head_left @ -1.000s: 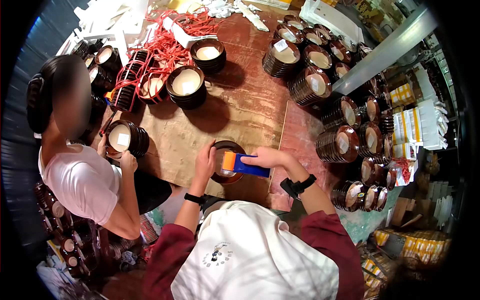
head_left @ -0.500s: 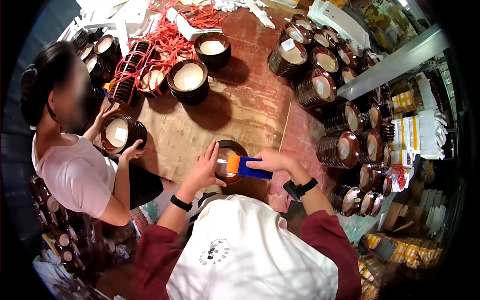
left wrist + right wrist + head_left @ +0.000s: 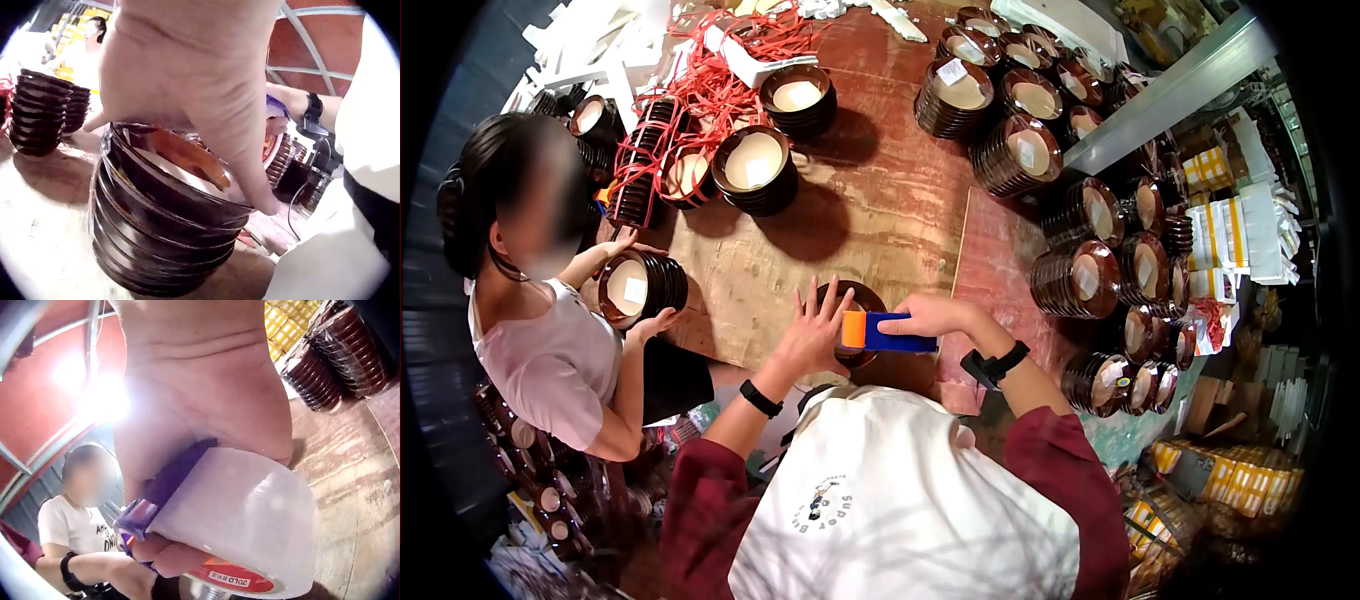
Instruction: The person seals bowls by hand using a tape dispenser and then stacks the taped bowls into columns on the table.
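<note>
A stack of dark brown bowls point(image 3: 162, 237) stands upright on the table in front of the person. Over its rim spreads the left hand point(image 3: 808, 332), fingers extended and palm down, thumb along the near side in the left wrist view. The right hand point(image 3: 935, 316) grips a blue and orange tape dispenser point(image 3: 900, 332) above the right part of the stack. In the right wrist view a wide clear tape roll point(image 3: 244, 519) sits in the dispenser, with fingers curled below it. The tape's contact with the bowls is hidden.
Another person at the left holds a bowl stack point(image 3: 630, 285). Two more stacks point(image 3: 754, 160) stand beyond, beside tangled red straps point(image 3: 710, 80). Many bowl stacks point(image 3: 1080, 280) line the right side, near a metal pole point(image 3: 1170, 90).
The left hand has gone from holding the stack's left side to spreading over its rim. The dispenser has shifted slightly. The other person's hands have moved around their stack.
</note>
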A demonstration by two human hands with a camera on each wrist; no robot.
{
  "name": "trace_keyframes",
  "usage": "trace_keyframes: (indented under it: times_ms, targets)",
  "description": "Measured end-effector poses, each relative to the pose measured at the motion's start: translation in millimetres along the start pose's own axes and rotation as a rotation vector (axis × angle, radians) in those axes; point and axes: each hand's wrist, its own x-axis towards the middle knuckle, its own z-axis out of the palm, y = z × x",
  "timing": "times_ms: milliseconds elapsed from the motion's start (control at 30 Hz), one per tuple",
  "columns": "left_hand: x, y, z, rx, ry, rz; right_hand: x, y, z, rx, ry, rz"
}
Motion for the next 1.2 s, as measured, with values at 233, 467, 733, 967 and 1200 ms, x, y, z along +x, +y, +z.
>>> trace_keyframes:
  times_ms: [233, 467, 733, 967, 1200]
  targets:
    - [3.8, -2.0, -1.7, 0.003, -0.071, -0.056, 4.8, 2.8, -1.3, 0.019, -0.006, -0.002]
    - [2.0, -5.6, 6.7, -0.031, -0.031, -0.061, -36.6, 25.5, -14.0, 0.067, 0.026, 0.074]
    - [4.4, -4.9, 5.1, -0.053, -0.063, -0.069, -141.0, 108.5, -23.9, 0.090, 0.186, 0.141]
    - [6.6, 3.0, 3.6, -0.032, -0.052, -0.061, -128.9, 137.8, 2.5, -0.012, 0.201, 0.224]
    - [19.7, 54.0, 6.5, -0.021, 0.018, 0.154, -118.6, 172.9, 11.8, -0.041, 0.256, 0.099]
